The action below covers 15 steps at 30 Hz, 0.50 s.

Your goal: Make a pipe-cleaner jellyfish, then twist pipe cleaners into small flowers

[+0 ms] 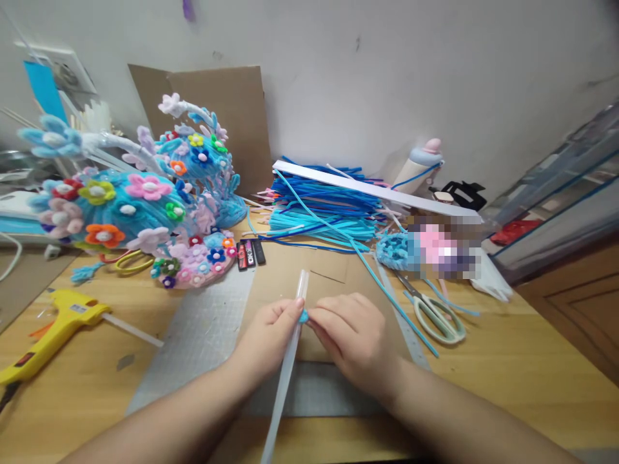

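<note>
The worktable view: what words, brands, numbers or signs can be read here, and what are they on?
"OK", apparently, on the middle small dark item; any further lettering is unclear.
Too small or blurred to read: the marks on the red-and-black item beside it.
Too small to read: the pale label on the yellow glue gun.

You have a milky, translucent stick point(284, 380) with a bright blue fuzzy bit point(304, 316) against it. To your left, the glue gun point(62, 321) is yellow. Your nearer dome point(123, 209) is sky blue — scattered with pink, red, orange, yellow and green flowers point(149, 187), most with white centres. Your stem pile point(329, 201) runs deep blue over turquoise — and your scissors point(420, 299) have pale green handles; your grey mat point(193, 341) carries a grid.
</note>
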Each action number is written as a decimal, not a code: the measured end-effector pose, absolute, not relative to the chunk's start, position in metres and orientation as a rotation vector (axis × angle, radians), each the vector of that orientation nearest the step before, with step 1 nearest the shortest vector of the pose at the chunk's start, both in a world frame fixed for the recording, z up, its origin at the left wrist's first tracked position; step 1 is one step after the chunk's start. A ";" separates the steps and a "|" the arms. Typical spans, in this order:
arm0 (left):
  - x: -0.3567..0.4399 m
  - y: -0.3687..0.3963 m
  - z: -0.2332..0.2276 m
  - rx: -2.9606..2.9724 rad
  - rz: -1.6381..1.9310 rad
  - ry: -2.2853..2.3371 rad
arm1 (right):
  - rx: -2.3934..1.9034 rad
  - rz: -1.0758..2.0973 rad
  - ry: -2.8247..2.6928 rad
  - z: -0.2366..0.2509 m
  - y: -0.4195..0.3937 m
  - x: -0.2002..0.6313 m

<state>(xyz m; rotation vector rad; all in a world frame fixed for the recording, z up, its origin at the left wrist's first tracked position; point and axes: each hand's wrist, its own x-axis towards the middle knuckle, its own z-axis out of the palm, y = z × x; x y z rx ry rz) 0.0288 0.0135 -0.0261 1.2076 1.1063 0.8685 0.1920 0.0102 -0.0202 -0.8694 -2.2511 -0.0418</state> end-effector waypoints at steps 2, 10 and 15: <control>0.029 0.013 -0.026 1.214 0.884 1.100 | -0.914 0.011 -2.252 -0.020 0.009 0.191; 0.032 0.011 -0.029 1.242 0.990 1.152 | -1.002 0.431 -2.303 -0.024 0.003 0.184; 0.033 0.009 -0.030 1.329 0.975 1.171 | -1.124 0.436 -2.254 -0.016 -0.001 0.183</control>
